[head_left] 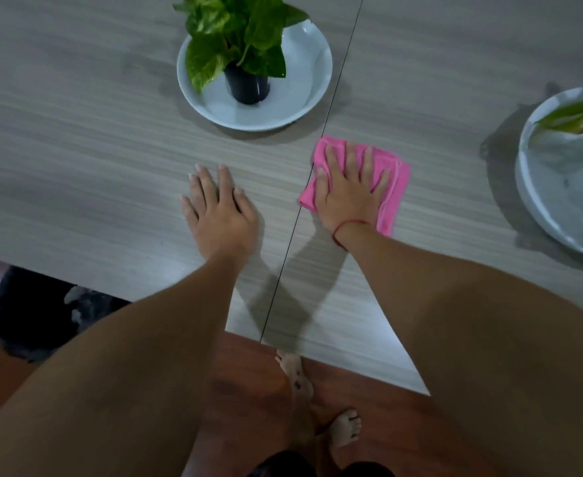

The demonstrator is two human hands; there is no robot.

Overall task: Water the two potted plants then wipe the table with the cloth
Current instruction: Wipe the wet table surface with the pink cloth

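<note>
Head view, looking down on a grey wood-grain tabletop (76, 132). A thin dark seam (338, 80) runs from 12 o'clock down to the near edge and splits it into two panels.

Right grip (350, 191), a bare hand: flat, palm down, fingers straight and spread, pressing on the pink cloth (396, 187). No curl round it. The cloth is folded and lies flat on the tabletop just right of the seam, a little toward 1 o'clock from frame centre. Its left corner touches the seam. Pink shows past the fingertips and along the hand's right side. A red string (343, 229) circles the right wrist.

Left grip (219, 215), also a bare hand: flat on the tabletop, fingers straight and loosely together, holding nothing. It sits left of the seam, at 9 o'clock from the cloth, near it but apart.

First potted plant (235, 32): at 12 o'clock, green variegated leaves, upright in a small black pot (247, 86). The pot stands in a white shallow dish (314, 63). The dish is left of the seam, its right rim just beside it. A darker patch (145, 63) lies on the tabletop at 9 o'clock from the dish.

Second white dish (527, 187): at 3 o'clock, cut by the frame edge, blurred. Green leaves of the second plant (579, 111) show over it; its pot is not seen.

Below the near edge, from 6 o'clock: reddish-brown floor (248, 373) and a bare foot (345, 426). A dark blurred object (32, 315) is on the floor at 8 o'clock; cannot tell what it is.
</note>
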